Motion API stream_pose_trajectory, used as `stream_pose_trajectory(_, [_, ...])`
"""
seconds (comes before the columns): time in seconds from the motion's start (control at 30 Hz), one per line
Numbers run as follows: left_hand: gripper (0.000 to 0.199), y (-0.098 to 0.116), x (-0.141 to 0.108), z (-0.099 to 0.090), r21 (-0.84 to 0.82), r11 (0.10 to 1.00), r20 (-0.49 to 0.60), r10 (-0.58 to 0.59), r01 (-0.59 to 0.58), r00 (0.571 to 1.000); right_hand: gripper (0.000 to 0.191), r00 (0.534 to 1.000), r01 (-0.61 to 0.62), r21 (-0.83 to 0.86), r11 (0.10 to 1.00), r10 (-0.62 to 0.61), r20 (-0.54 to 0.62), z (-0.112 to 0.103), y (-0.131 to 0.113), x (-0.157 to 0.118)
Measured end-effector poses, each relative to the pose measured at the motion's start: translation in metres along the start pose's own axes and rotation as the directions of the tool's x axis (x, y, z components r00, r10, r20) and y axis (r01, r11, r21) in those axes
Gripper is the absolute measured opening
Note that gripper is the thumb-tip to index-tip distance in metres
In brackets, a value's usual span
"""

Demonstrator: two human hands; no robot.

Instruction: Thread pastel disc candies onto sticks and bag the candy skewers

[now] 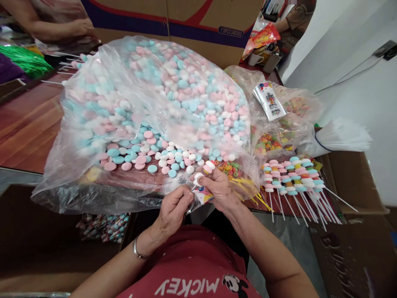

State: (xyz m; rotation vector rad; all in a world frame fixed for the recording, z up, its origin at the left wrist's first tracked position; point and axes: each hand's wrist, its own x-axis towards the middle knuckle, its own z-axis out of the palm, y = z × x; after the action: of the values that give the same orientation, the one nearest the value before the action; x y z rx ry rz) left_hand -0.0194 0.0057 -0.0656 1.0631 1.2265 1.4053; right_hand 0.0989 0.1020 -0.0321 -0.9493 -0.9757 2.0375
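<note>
Both hands meet near the table's front edge. My left hand (176, 207) is closed, pinching a small clear wrapper with a colourful print (204, 195). In my right hand (221, 191) the fingers are closed on a candy skewer with white and pink pieces (209, 166), whose lower end runs down toward the wrapper. Whether the skewer is partly inside the wrapper is hard to tell. Just beyond the hands, a large clear bag (149, 103) spills pink, blue and white candies (141, 159). Small ring candies (231, 169) lie beside my right hand.
Finished candy skewers (291, 176) lie at the table's right edge, near a bundle of white sticks (344, 134) and printed wrappers (270, 101). Yellow ties (259, 200) hang over the edge. An open box (40, 244) holding wrapped candies is at lower left. Other people are beyond the table.
</note>
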Motion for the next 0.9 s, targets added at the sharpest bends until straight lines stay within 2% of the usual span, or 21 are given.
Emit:
stream_pose_trajectory(0.17, [0.03, -0.005, 0.001, 0.001, 0.088, 0.99, -0.037, 0.118, -0.114, 0.992, 0.038, 1.0, -0.031, 0.03, 0.999, 0.031, 0.002, 0.0, 0.009, -0.003])
stream_pose_trajectory(0.33, [0.029, -0.004, 0.002, 0.003, 0.113, 0.982, -0.044, 0.157, -0.151, 0.987, 0.041, 0.999, -0.025, -0.002, 1.0, 0.025, 0.047, 0.003, 0.006, -0.006])
stream_pose_trajectory(0.4, [0.029, -0.005, 0.003, 0.003, 0.081, 0.985, -0.045, 0.156, -0.152, 0.987, 0.044, 0.999, 0.03, -0.028, 0.999, -0.029, 0.046, 0.001, 0.002, -0.007])
stream_pose_trajectory(0.47, [0.029, -0.006, 0.003, 0.003, 0.042, 0.988, -0.049, 0.149, -0.147, 0.988, 0.047, 0.985, 0.175, -0.045, 0.984, -0.175, 0.001, -0.003, -0.001, -0.006])
stream_pose_trajectory(0.57, [0.028, -0.007, 0.002, 0.002, 0.031, 0.987, -0.038, 0.159, -0.157, 0.987, 0.035, 0.908, 0.385, -0.172, 0.907, -0.405, -0.104, -0.012, -0.004, 0.0])
stream_pose_trajectory(0.63, [0.028, -0.008, 0.002, 0.001, 0.055, 0.983, -0.021, 0.178, -0.177, 0.984, 0.026, 0.875, 0.414, -0.32, 0.852, -0.469, -0.117, -0.018, -0.006, 0.003])
stream_pose_trajectory(0.77, [0.029, -0.007, 0.001, -0.003, 0.115, 0.975, 0.023, 0.19, -0.192, 0.981, 0.021, 0.816, 0.487, -0.553, 0.676, -0.578, 0.012, -0.025, -0.014, 0.003])
stream_pose_trajectory(0.83, [0.028, -0.006, 0.001, -0.006, 0.145, 0.972, 0.07, 0.175, -0.184, 0.982, 0.022, 0.786, 0.53, -0.619, 0.581, -0.61, 0.101, -0.027, -0.018, 0.0])
stream_pose_trajectory(0.9, [0.026, -0.005, 0.001, -0.008, 0.168, 0.97, 0.12, 0.16, -0.179, 0.98, 0.023, 0.777, 0.558, -0.638, 0.531, -0.605, 0.176, -0.029, -0.02, -0.003])
